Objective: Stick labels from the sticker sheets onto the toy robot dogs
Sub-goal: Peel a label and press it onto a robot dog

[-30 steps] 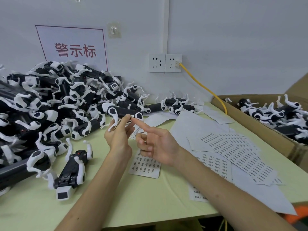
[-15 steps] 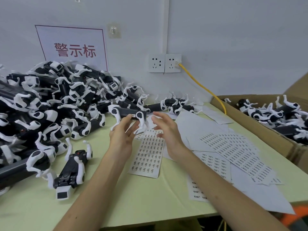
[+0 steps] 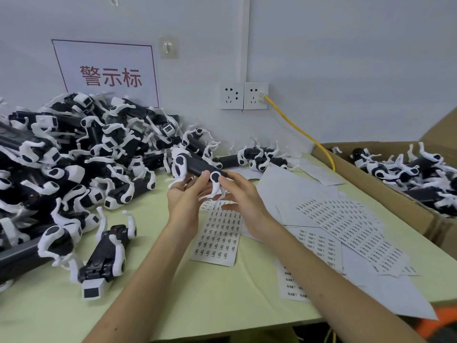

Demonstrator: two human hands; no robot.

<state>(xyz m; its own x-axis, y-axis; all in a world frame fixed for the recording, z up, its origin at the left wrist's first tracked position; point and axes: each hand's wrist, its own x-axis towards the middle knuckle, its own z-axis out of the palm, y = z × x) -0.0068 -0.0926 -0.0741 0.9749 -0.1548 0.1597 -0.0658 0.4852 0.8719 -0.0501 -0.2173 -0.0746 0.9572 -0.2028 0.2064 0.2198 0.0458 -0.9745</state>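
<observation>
I saw the toy robot dog [image 3: 197, 166] held just above the sticker sheet [image 3: 220, 237], left hand [image 3: 184, 200] curled round its black body, right hand [image 3: 243, 203] pinching its end. Beneath was the pale green table [image 3: 173, 293], with a heap of dogs [image 3: 74, 157] at left, a cardboard box [image 3: 385, 191] at right and a white wall [image 3: 346, 70] behind.

Both my bare forearms run up from the bottom edge and meet at centre. My left hand [image 3: 184, 203] points away from me, fingers and thumb gripping the toy robot dog [image 3: 197, 167] from below. My right hand [image 3: 243, 201] sits just beside it, back toward me, fingers bent onto the dog's right end, thumb stretched out underneath.
</observation>
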